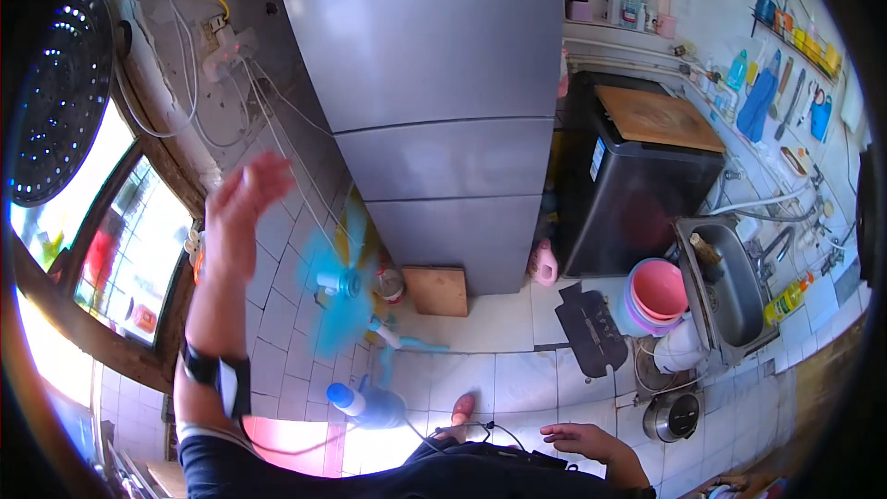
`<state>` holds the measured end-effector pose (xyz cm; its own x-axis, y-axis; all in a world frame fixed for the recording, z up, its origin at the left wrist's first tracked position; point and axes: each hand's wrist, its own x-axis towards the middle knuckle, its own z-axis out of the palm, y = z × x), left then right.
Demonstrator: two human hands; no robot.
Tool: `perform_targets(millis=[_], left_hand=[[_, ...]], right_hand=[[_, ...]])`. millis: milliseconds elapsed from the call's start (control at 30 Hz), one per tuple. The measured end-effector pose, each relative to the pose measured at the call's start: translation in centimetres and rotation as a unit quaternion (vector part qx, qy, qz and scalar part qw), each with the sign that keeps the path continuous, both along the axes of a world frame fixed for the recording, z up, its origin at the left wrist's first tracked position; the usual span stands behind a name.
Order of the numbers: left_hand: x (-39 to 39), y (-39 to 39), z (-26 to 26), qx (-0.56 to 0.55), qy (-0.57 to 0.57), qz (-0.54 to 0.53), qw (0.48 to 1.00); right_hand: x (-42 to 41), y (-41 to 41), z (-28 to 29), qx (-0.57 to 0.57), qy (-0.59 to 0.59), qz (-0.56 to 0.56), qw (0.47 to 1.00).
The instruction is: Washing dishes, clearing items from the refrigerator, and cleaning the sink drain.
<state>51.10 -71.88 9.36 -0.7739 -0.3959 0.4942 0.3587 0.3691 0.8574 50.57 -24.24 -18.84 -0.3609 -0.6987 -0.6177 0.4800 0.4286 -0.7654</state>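
Note:
My left hand (pixel 251 187) is raised on the left side, fingers together and blurred, in front of the tiled wall and below the power sockets (pixel 227 52); it holds nothing that I can see. A black band with a white device (pixel 225 381) is strapped to that forearm. My right hand (pixel 578 440) hangs low near my waist, palm down, with slightly spread fingers and nothing in it. Between the hands, lower down, are a blue-bladed fan (pixel 341 283) and a blue water jug (pixel 378 405) with a pump on top.
A tall grey refrigerator (pixel 443 69) stands ahead. To the right are a black washing machine (pixel 634 201) with a wooden board (pixel 662 118) on it, stacked basins (pixel 658 289), a steel sink (pixel 734 291), an electric kettle (pixel 671 416) and a dark floor mat (pixel 591 333). A window frame (pixel 104 222) is at left.

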Motion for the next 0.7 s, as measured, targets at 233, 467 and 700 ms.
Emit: perform_targets(millis=[233,467,700], left_hand=[[-11.7,-12.3,0.5,0.066,-0.057,0.125,0.988],[-22.5,-22.3,-1.0,0.204,-0.076,0.222,0.950],[-29.0,-27.7,2.3,-0.174,-0.223,0.336,0.898]], right_hand=[[-2.9,-2.8,2.6,0.047,0.029,-0.009,0.998],[-5.1,-5.0,3.8,0.047,0.047,-0.096,0.993],[-6.4,-6.7,4.4,0.091,-0.004,-0.113,0.989]])
